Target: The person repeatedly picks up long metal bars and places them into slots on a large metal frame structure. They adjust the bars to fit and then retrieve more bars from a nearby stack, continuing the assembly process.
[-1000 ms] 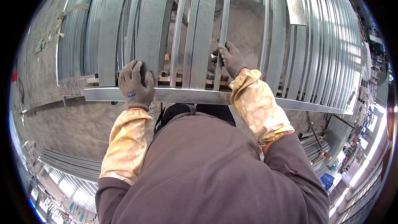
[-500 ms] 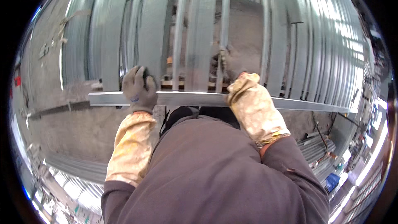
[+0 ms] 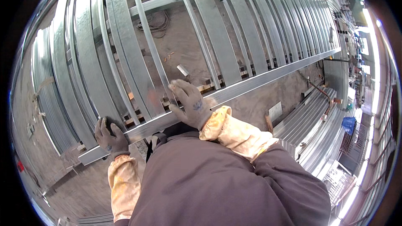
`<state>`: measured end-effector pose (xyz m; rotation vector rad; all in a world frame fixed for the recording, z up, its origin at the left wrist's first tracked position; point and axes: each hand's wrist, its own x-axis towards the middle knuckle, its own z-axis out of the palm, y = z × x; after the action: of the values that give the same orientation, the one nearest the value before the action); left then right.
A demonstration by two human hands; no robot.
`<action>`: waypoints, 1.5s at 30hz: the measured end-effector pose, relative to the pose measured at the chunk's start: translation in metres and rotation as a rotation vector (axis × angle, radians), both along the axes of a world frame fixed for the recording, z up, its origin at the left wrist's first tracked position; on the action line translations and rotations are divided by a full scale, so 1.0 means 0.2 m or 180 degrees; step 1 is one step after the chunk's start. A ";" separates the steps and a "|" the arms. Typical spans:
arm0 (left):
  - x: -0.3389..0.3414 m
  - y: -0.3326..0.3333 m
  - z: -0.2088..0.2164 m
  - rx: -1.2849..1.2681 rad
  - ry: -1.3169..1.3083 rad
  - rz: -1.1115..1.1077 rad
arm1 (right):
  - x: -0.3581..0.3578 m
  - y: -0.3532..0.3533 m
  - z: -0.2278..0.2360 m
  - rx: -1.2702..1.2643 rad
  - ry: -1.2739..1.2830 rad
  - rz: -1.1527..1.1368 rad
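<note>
A big frame of shiny metal bars lies flat over a dusty concrete floor. Many long bars run away from the person, side by side, with gaps between them. One long cross bar runs along the near edge, from low on the left to high on the right. More metal bars sit in a stack on the right, near a blue bag.

The person leans over the near edge. Both hands wear grey gloves, and yellow sleeves cover the forearms.

The right hand rests on the cross bar where a thin bar meets it. Its fingers are spread out and press down; they do not wrap around anything. The left hand sits near the low left end of the cross bar. Its fingers curl over the top edge of the bar and hold it.

It looks like the step is lining up the cross bar against the ends of the long bars. The next move likely calls for holding the bar still and snug, with both hands steady.
</note>
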<state>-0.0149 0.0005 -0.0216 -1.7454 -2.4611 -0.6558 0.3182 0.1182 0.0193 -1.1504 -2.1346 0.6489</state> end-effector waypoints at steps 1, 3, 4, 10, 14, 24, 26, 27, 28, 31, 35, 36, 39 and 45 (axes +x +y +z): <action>0.00 0.00 0.01 -0.0020 -0.0009 0.0012 | 0.04 -0.01 0.01 -0.0099 -0.0028 -0.0056; 0.00 0.00 0.00 0.0026 0.0003 -0.0031 | 0.15 -0.02 0.04 -0.0301 -0.0081 -0.0169; 0.00 0.00 0.01 0.0006 0.0016 -0.0019 | 0.20 0.00 0.05 -0.0258 -0.0178 -0.0359; 0.00 0.00 0.01 -0.0043 -0.0016 0.0016 | 0.43 0.41 0.00 0.0268 -0.0911 -0.1247; 0.00 0.01 -0.02 0.0009 0.0008 -0.0086 | 0.39 0.60 -0.01 -0.0236 -0.2192 -0.1439; 0.01 0.00 -0.01 0.0030 -0.0042 0.0040 | 0.40 0.69 0.10 -0.0580 -0.2444 -0.0895; 0.01 0.01 0.00 0.0001 -0.0059 0.0015 | 0.45 0.72 0.06 -0.0580 -0.2429 -0.0767; 0.01 0.01 0.01 -0.0016 -0.0060 0.0018 | 0.47 0.74 0.04 -0.0578 -0.2414 -0.0685; 0.00 0.01 -0.01 -0.0013 0.0000 0.0009 | 0.46 0.77 0.05 -0.0950 -0.2379 -0.0692; -0.02 -0.01 -0.03 0.0061 0.0018 0.0032 | 0.43 0.75 0.03 -0.0965 -0.2187 -0.1004; 0.00 0.00 -0.01 0.0078 0.0072 0.0008 | 0.44 0.79 0.01 -0.1308 -0.2414 -0.0860; 0.01 0.01 0.00 0.0093 0.0058 0.0001 | 0.45 0.80 0.01 -0.1323 -0.2357 -0.0834; 0.01 0.00 -0.01 0.0103 0.0128 0.0008 | 0.45 0.80 0.02 -0.1368 -0.2338 -0.0770; 0.01 0.00 -0.01 0.0063 0.0084 0.0028 | 0.48 0.81 -0.05 -0.1293 -0.2020 -0.0875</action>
<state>-0.0137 0.0009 -0.0239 -1.7241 -2.4353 -0.6498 0.4137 0.2808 0.0088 -2.0532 -2.3290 0.6667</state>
